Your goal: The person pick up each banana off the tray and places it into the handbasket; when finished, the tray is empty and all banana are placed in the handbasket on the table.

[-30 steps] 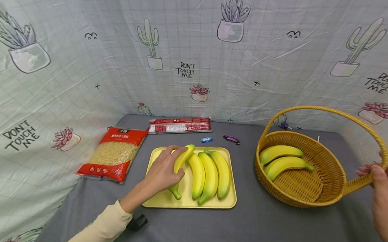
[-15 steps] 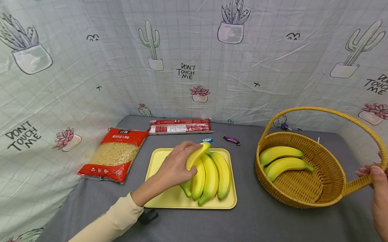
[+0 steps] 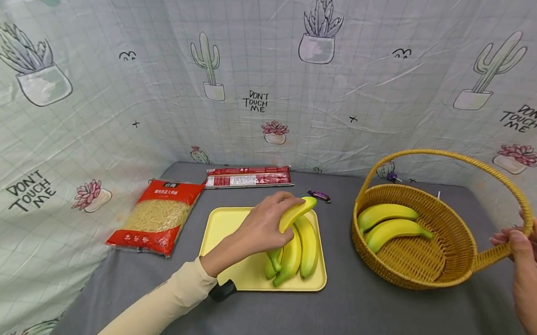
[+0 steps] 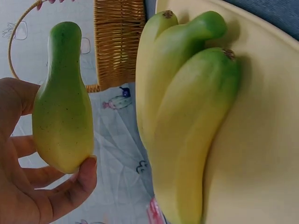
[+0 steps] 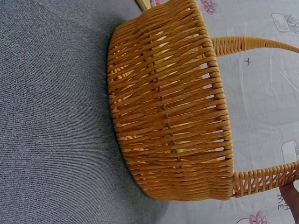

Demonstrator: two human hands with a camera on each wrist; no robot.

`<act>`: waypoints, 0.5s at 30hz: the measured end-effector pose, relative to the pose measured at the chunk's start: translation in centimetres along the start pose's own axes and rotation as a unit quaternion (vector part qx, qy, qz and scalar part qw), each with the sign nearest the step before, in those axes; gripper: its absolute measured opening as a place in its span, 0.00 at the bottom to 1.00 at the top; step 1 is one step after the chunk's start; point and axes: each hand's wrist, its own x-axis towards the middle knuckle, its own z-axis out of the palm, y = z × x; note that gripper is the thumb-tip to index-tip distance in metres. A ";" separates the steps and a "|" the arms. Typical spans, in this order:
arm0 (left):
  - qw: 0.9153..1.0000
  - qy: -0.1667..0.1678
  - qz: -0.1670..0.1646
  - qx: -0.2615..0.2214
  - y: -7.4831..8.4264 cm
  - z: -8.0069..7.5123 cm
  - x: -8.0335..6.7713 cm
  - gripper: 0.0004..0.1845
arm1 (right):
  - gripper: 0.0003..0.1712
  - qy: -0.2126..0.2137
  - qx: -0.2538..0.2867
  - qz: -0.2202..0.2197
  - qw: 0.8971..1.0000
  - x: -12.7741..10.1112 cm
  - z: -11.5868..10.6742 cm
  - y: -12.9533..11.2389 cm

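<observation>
In the head view my left hand (image 3: 266, 225) grips a yellow banana (image 3: 299, 213) with green ends, raised over the pale yellow tray (image 3: 221, 225). The left wrist view shows the fingers and thumb round this banana, its green end pointing up in that frame. Three other bananas (image 3: 309, 246) lie side by side on the tray's right part, partly hidden by the hand and the held banana. My right hand (image 3: 527, 264) holds the handle of the round wicker basket (image 5: 173, 107) near its right base. Inside the basket, two bananas (image 3: 393, 232) rest on the left side.
A red bag of pasta (image 3: 160, 215) lies left of the tray, and a long red packet (image 3: 249, 177) behind it. A purple-wrapped candy (image 3: 319, 195) sits beyond the tray's far edge. Behind the basket is a purple lollipop (image 3: 393, 177). A patterned cloth hangs around the table.
My left hand has carried the banana rightward across the tray, over the other bananas. The blue candy behind is now hidden. My right hand and the basket have stayed in place.
</observation>
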 end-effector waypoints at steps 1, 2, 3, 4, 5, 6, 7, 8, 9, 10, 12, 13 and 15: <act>1.000 -0.002 0.002 -0.002 0.2 0.0 0.2 0.33 | 0.24 0.001 0.000 -0.001 1.000 0.1 0.1 0.0; 1.000 -0.003 0.004 -0.005 0.3 0.0 0.4 0.33 | 0.24 0.002 -0.001 -0.001 1.000 0.1 0.1 -0.1; 1.000 -0.006 0.006 -0.008 0.5 0.0 0.6 0.34 | 0.24 0.003 -0.002 -0.003 1.000 0.1 0.2 -0.1; 1.000 -0.008 0.008 -0.011 0.6 0.0 0.8 0.34 | 0.23 0.004 -0.003 -0.003 1.000 0.1 0.2 -0.1; 1.000 -0.010 0.010 -0.014 0.8 0.1 1.0 0.34 | 0.23 0.005 -0.005 -0.005 1.000 0.1 0.3 -0.1; 1.000 -0.013 0.012 -0.017 0.9 0.1 1.2 0.34 | 0.23 0.005 -0.005 -0.005 1.000 0.1 0.3 -0.1; 1.000 -0.015 0.014 -0.020 1.1 0.2 1.4 0.34 | 0.23 0.006 -0.006 -0.006 1.000 0.1 0.3 -0.1; 0.999 -0.018 0.016 -0.024 1.2 0.3 1.6 0.35 | 0.24 0.005 -0.005 -0.005 1.000 0.1 0.3 -0.1; 0.999 -0.020 0.018 -0.025 1.3 0.3 1.7 0.35 | 0.24 0.005 -0.005 -0.004 1.000 0.1 0.3 -0.1; 0.999 -0.022 0.020 -0.026 1.5 0.4 1.8 0.35 | 0.24 0.004 -0.004 -0.004 1.000 0.1 0.3 -0.1; 0.999 -0.026 0.022 -0.025 1.7 0.5 2.0 0.35 | 0.25 0.001 0.001 -0.001 1.000 0.1 0.3 -0.1; 0.999 -0.026 0.023 -0.023 1.7 0.5 2.1 0.35 | 0.25 0.000 0.001 -0.001 1.000 0.1 0.3 0.0; 0.999 -0.027 0.026 -0.022 1.9 0.6 2.3 0.35 | 0.25 -0.002 0.002 -0.002 1.000 0.2 0.4 0.0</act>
